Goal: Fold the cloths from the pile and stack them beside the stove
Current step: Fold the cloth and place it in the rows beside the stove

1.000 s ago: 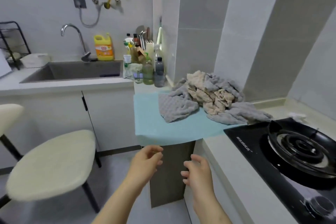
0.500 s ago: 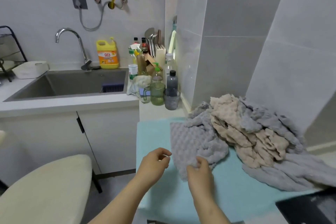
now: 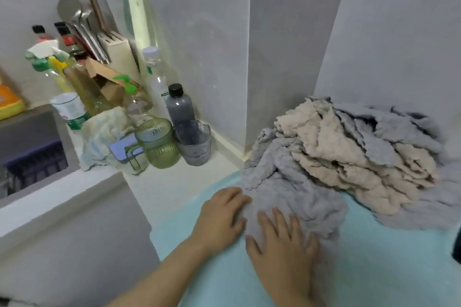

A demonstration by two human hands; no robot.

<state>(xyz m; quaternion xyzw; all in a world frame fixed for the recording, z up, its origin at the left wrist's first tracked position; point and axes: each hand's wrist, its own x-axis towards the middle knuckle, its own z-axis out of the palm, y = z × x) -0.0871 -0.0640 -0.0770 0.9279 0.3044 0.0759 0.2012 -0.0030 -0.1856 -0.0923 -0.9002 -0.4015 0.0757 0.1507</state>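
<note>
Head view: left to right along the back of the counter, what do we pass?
Yellow jug → crumpled white rag → green mug → grey cup → pile of cloths.

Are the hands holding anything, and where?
The right hand lies flat on the grey cloth, near end; the left hand touches its left edge, grip unclear.

The left hand meets the edge of the grey waffle-textured cloth, but its fingertips are lost in the folds, so its grip cannot be judged. The right hand hides the cloth under its palm. The crumpled beige cloth covers grey ones below. The right edge cuts off a dark object, the left edge an orange-yellow plastic jug. The label on the white-and-green bottle is blurred.
</note>
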